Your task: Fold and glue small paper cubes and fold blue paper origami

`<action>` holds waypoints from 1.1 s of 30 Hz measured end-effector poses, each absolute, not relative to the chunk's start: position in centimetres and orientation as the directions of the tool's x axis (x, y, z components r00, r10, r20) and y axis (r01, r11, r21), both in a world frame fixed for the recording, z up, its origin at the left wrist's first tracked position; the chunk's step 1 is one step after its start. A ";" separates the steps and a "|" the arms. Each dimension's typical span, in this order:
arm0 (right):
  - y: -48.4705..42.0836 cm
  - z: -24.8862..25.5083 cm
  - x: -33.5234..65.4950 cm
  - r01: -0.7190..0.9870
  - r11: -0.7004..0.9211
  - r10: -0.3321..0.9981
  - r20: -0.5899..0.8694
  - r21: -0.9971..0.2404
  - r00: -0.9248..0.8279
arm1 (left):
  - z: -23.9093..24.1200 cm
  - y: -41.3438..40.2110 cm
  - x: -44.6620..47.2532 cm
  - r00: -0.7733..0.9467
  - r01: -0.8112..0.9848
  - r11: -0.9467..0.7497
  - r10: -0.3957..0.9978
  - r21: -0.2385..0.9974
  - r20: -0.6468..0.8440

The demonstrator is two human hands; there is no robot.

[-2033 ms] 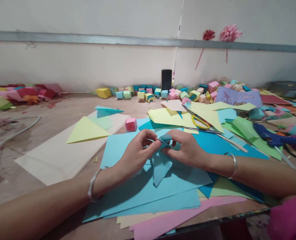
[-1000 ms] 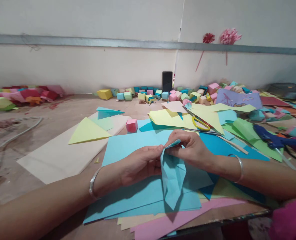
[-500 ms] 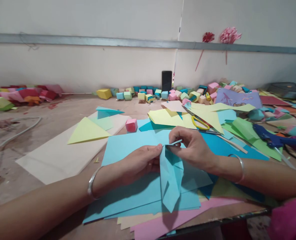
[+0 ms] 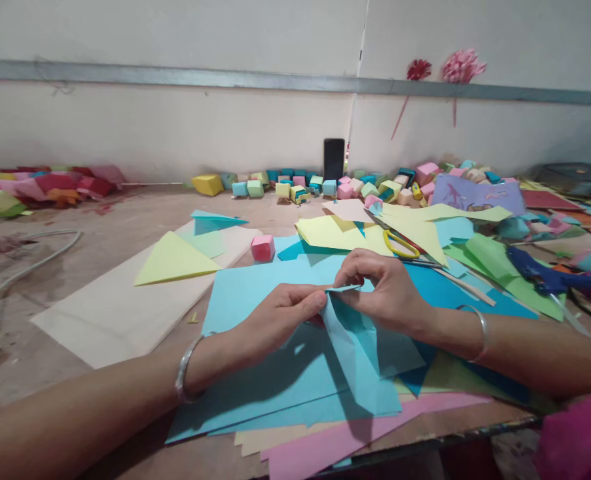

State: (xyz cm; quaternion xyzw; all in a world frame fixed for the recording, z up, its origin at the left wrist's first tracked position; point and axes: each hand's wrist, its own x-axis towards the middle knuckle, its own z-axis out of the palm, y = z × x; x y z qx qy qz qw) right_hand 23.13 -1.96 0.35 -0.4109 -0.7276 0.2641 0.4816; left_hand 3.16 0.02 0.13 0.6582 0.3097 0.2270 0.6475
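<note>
Between my two hands is a folded piece of light blue paper [image 4: 358, 357], its lower part hanging down in a creased point. My left hand [image 4: 288, 310] pinches its upper left edge, thumb on top. The fingers of my right hand [image 4: 382, 283] are closed on its top flap, right beside the left thumb. Under both hands lie flat sheets of light blue paper [image 4: 245, 293]. A small pink paper cube [image 4: 262, 248] sits just beyond them.
Left lies a large pale sheet [image 4: 100, 313] with a yellow paper triangle [image 4: 175, 261] on it. Yellow-handled scissors [image 4: 400, 245] rest beyond my right hand. A blue glue gun [image 4: 540, 270] is at the right. Several paper cubes [image 4: 255, 188] and a phone [image 4: 334, 160] line the wall.
The hanging end of the folded paper has swung to the right and tilted. My left hand has turned slightly, and the fingers of both hands have drawn closer at the paper's top.
</note>
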 end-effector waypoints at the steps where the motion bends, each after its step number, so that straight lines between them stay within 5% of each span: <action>1: -2.0 0.4 23.1 0.342 0.523 0.852 0.484 -0.781 -0.199 | 0.1 0.1 3.1 0.715 0.090 0.033 0.694 0.995 -0.088; 14: -1.7 0.4 23.6 0.376 0.621 0.781 0.584 -0.687 -0.223 | -0.8 0.2 3.4 0.793 -0.132 0.326 0.602 0.936 -0.098; 17: -1.7 0.9 23.9 0.426 0.720 0.687 0.653 -0.548 -0.319 | -0.7 0.2 3.5 0.787 -0.167 0.362 0.609 0.917 -0.097; 24: -2.7 2.5 24.3 0.624 0.780 0.447 0.656 0.047 -0.608 | -0.7 0.4 3.6 0.739 -0.194 0.399 0.660 0.896 -0.134; 28: -3.4 2.8 24.3 0.654 0.746 0.467 0.600 0.128 -0.650 | -0.8 0.5 3.6 0.744 -0.177 0.397 0.653 0.900 -0.142; 33: -3.5 2.9 24.4 0.654 0.753 0.501 0.581 0.073 -0.642 | -0.6 0.4 3.6 0.753 -0.121 0.373 0.638 0.920 -0.160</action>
